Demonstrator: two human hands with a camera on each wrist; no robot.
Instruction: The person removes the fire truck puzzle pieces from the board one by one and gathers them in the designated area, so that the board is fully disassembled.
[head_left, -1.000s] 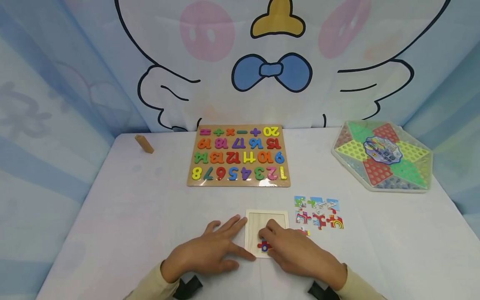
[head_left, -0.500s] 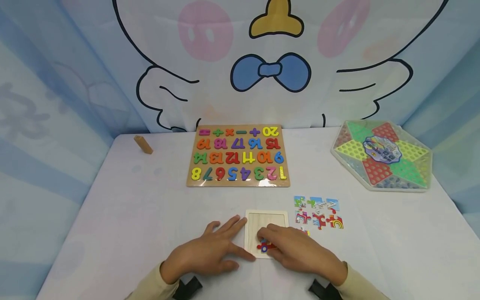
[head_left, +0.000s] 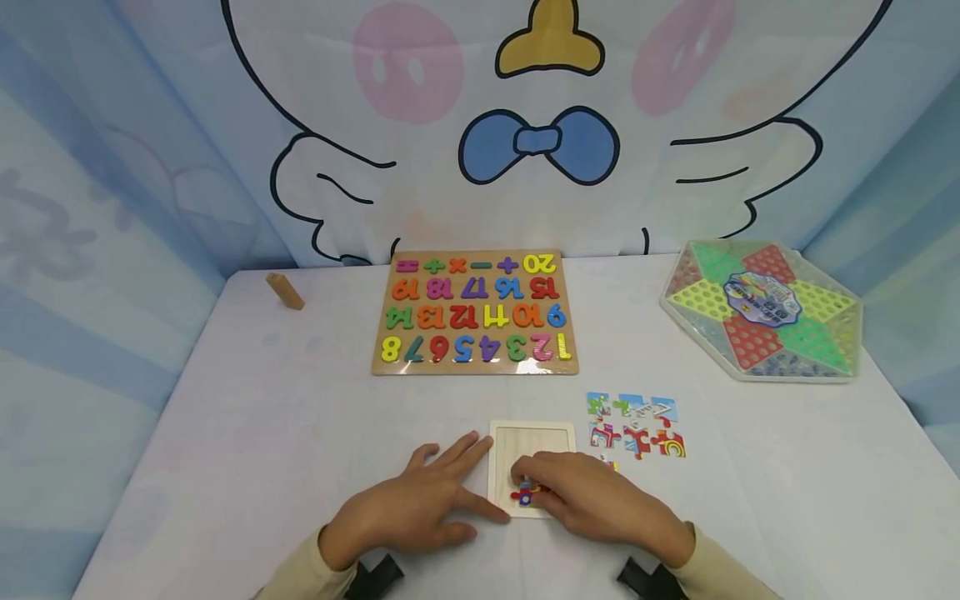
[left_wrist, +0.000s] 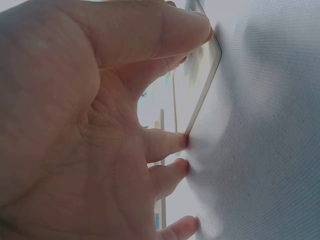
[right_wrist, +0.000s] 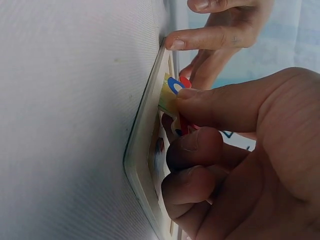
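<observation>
My right hand (head_left: 600, 504) pinches a small jigsaw piece (head_left: 524, 493) with red and blue printing, low over the near part of a pale wooden puzzle tray (head_left: 534, 433). In the right wrist view the thumb presses the jigsaw piece (right_wrist: 170, 97) against curled fingers, which cover much of it. Another printed piece (right_wrist: 159, 150) shows in the tray beneath those fingers. My left hand (head_left: 416, 504) lies spread at the tray's left side, its thumb at the near left corner and a fingertip at the left edge. In the left wrist view, fingertips meet the tray rim (left_wrist: 204, 97) and the cloth.
Several loose jigsaw pieces (head_left: 636, 427) lie right of the tray, one partly behind my right hand. Beyond stands a number board (head_left: 475, 312). A hexagonal game box (head_left: 763, 312) sits at the back right, a small wooden block (head_left: 285, 292) at the back left.
My right hand has shifted slightly left and nearer within the tray, the jigsaw piece still between its fingers. The left hand stays where it was.
</observation>
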